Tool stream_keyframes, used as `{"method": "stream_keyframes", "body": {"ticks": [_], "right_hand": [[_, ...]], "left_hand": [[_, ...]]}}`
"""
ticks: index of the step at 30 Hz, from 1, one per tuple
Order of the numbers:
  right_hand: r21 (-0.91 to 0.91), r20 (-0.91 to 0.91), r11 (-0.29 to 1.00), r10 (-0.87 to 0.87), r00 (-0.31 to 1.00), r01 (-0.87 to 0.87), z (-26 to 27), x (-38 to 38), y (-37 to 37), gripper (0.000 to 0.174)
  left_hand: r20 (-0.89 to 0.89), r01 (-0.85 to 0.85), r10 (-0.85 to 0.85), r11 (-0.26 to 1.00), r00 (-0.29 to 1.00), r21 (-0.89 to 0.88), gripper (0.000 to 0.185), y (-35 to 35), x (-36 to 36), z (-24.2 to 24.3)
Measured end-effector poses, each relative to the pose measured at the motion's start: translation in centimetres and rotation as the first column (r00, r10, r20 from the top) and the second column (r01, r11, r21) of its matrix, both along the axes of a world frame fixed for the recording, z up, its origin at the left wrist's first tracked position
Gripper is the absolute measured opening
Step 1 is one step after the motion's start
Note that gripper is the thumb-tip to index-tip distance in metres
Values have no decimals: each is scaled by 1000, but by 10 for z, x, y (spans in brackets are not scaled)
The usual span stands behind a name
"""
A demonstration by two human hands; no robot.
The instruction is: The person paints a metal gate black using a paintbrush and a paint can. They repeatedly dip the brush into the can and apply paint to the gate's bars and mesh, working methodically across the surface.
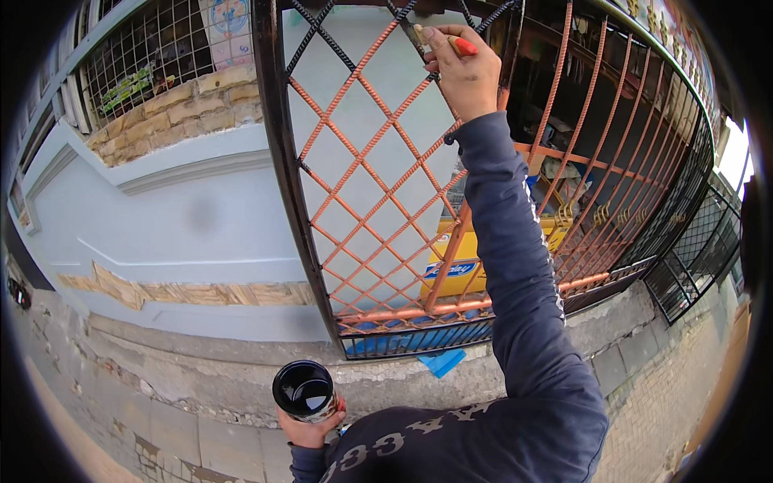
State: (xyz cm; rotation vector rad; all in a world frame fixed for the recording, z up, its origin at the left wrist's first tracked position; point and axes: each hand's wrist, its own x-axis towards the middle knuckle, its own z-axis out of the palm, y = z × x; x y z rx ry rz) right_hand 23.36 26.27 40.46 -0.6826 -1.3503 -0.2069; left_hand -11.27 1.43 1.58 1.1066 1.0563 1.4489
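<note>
My right hand [466, 75] is raised to the upper part of a metal lattice grille [360, 159]. It grips a paintbrush with a red-tipped handle [464, 46], its bristle end close to a diagonal bar and partly hidden by my fingers. Most lattice bars are ribbed and orange-brown, while those at the top [315, 24] are glossy black. Low in front of my body, my left hand [309, 430] holds a can [304, 389] upright. Dark, shiny paint shows inside it, coating the inner wall.
A black post [290, 181] borders the lattice beside a pale blue wall [205, 205]. Vertical orange-brown bars [552, 84] continue rightward, with a yellow cabinet [450, 284] behind the grille. A blue scrap [442, 362] lies on the concrete ledge [386, 386], above a paved walkway [175, 431].
</note>
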Motion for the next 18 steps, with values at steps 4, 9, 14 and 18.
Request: {"method": "stream_keyframes", "body": {"ticks": [4, 9, 14, 18], "right_hand": [[16, -17, 1000, 24, 1000, -23, 12, 6, -2, 30], [102, -79, 993, 68, 995, -60, 20, 22, 2, 30], [3, -74, 978, 208, 975, -208, 26, 36, 11, 31], [216, -280, 943, 309, 909, -254, 25, 32, 18, 29]], "left_hand": [[-92, -35, 46, 993, 995, 115, 101, 7, 3, -1], [-95, -12, 23, 992, 995, 123, 100, 8, 4, -1], [-12, 46, -46, 998, 999, 39, 97, 6, 8, 12], [-148, 19, 8, 984, 989, 179, 94, 6, 12, 24]]}}
